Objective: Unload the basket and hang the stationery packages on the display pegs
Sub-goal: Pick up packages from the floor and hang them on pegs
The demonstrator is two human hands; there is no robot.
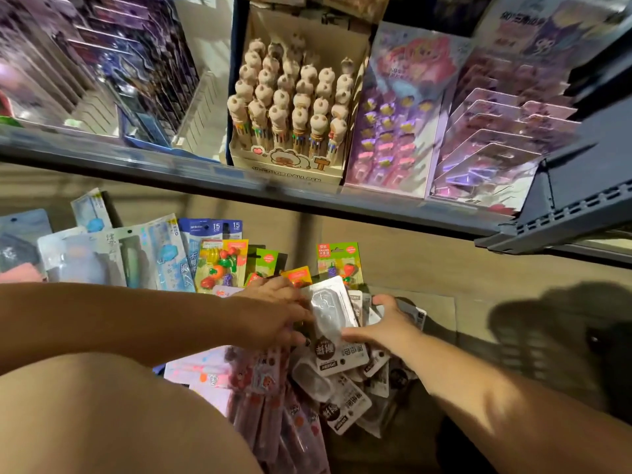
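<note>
Packs bunched upright, hovering just above loose pile on floor below shelf. Gripping from both sides: left hand curling round one edge, right hand pinching other. Probably handling light, stiff, slick, fanning apart easily. Squeezing card edges looking safer than bubbles.

Light: dim, warm, overhead; shelf brighter than floor.
Shadows: big dark patch on floor, right side.
Glare: sheen on clear package.
Blur: shelf's left end smeared, motion blur.
Distortion: edges bend, wide-angle; corners soft.
</note>
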